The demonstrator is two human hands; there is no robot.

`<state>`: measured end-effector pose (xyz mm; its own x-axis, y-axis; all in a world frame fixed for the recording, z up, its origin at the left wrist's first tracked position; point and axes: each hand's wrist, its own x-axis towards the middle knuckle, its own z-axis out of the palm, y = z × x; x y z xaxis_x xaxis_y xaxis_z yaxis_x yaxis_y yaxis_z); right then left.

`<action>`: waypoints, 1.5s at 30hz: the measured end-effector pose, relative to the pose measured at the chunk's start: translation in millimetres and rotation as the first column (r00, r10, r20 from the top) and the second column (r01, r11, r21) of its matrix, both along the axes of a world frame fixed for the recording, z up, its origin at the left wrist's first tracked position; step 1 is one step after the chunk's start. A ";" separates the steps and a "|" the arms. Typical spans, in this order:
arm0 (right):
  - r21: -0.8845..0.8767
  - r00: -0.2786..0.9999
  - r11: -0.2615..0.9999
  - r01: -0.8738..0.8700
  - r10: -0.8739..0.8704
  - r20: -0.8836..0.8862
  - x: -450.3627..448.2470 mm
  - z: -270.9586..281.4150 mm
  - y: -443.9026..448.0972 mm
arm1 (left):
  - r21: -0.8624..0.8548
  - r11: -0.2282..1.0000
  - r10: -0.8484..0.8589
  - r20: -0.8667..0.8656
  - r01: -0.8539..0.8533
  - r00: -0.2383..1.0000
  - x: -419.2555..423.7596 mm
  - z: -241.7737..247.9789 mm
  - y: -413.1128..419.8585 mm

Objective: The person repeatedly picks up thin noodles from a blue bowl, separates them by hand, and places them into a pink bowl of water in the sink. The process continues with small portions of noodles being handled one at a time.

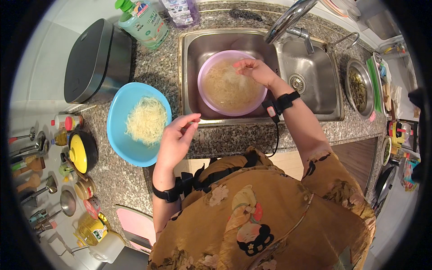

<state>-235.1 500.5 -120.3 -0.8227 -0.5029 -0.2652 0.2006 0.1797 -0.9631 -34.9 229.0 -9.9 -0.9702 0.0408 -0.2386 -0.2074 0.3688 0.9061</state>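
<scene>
A pink plastic basin (233, 113) sits in the larger sink bowl, holding pale, thin shreds (229, 87) in cloudy liquid. Over its upper right part is my right hand (254, 70), fingers bent together at the tips; whether they pinch a few strands is unclear. To the left, a blue plastic basin (116, 135) on the counter holds a heap of pale yellow shreds (146, 119). My left hand (180, 136) is just right of this basin, by the sink's front edge, with thumb and forefinger slightly apart and nothing seen between them. Both wrists wear black straps.
A chrome faucet (287, 18) reaches over the stainless steel sink (189, 84). A dark bin (98, 64) and a green pump bottle (145, 28) stand at the back left. On the right is a metal bowl (351, 98) of dark greens; a pink cutting board (135, 219) lies near the left front.
</scene>
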 end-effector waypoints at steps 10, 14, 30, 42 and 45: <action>-0.499 0.920 0.813 0.299 -0.107 0.377 11.7 50.6 2.0 | 0.002 1.000 0.003 -0.222 -0.003 0.975 -70.2 -90.0 67.6; -0.693 0.878 0.623 0.363 0.020 0.478 16.7 48.8 1.1 | 0.521 0.834 0.091 0.193 -0.181 0.977 -107.6 -84.0 100.8; -0.765 0.888 0.537 0.357 0.061 0.457 55.5 114.6 -36.9 | 0.786 0.595 0.207 0.049 -0.166 0.977 -95.1 0.4 89.5; -0.626 0.925 0.770 -0.122 0.316 0.209 129.7 176.8 -245.6 | 0.306 0.884 0.349 0.069 -0.353 0.934 30.3 49.9 -122.7; -0.471 0.930 0.864 -0.179 0.305 0.206 137.9 152.3 -266.8 | -0.053 0.938 0.339 -0.050 -0.342 0.939 47.2 4.8 -154.5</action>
<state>-97.2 233.7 32.0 -0.5898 -0.7916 -0.1595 0.4638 -0.1704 -0.8694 12.4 74.5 -5.1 -0.9322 -0.3068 -0.1920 -0.2949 0.3363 0.8944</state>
